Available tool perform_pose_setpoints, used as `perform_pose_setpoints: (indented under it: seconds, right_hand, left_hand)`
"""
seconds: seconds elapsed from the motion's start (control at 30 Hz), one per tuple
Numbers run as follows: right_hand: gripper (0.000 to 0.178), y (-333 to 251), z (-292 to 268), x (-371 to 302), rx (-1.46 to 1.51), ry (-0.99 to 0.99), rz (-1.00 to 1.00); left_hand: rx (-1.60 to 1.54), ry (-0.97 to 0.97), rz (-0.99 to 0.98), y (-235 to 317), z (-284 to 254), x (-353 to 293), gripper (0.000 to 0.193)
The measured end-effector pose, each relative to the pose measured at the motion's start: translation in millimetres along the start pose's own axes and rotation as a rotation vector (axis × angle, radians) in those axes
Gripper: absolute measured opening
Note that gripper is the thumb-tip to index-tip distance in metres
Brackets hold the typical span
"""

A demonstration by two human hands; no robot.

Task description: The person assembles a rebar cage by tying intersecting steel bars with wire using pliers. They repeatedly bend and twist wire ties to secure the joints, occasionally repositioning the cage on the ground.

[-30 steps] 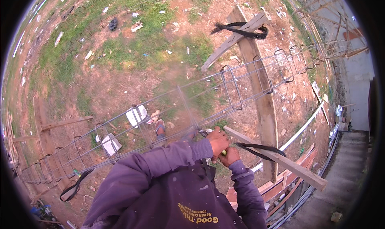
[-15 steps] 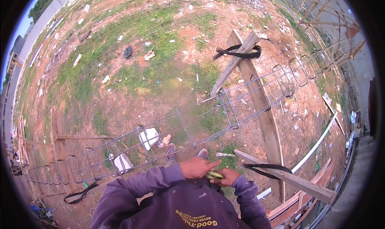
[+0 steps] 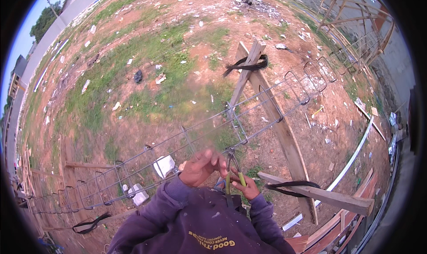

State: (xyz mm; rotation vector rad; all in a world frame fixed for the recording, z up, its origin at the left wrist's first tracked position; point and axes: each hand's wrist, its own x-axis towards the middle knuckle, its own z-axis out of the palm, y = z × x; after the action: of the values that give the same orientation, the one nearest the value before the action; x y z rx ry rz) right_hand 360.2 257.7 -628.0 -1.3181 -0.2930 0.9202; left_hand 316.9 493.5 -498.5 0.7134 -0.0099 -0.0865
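My right hand (image 3: pixel 248 188) grips a pair of pincers (image 3: pixel 240 177) with yellow-green handles. The handles stand spread, and the metal jaws point up at the near bars of a long rebar cage (image 3: pixel 249 134). Just left of the tool, my left hand (image 3: pixel 201 168) is raised with its fingers bent and pressed together. Whatever may be between those fingertips is too small to make out. The cage runs slantwise from lower left to upper right, with square stirrups spaced along it.
Crossed timber props (image 3: pixel 278 120) carry the cage on the right, with a black strap (image 3: pixel 251 66) bound around the crossing. Another plank (image 3: pixel 329 198) juts out at lower right. White blocks (image 3: pixel 164 166) lie on the ground beneath the cage. Litter dots the grass and soil.
The pincers have risen from near my body to the cage's near bars, and their handles have spread. My left hand has come off the tool and lifted, its fingers now bent.
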Motion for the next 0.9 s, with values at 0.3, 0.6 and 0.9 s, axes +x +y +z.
perform_pose_setpoints:
  seconds: [0.3, 0.6, 0.9]
  right_hand:
    - [0.028, -56, -7, -6, -0.121, 0.087, -0.339]
    - [0.035, -98, -73, 58, -0.224, 0.466, -0.667]
    - [0.026, -90, -146, 105, -0.255, 0.68, -0.737]
  left_hand:
    - [0.07, 0.348, 0.757, 126, -32, -55, 0.029]
    - [0.155, 0.78, 0.457, 11, -56, -100, 0.031]
    - [0.26, 0.895, 0.456, 0, -55, -110, 0.034]
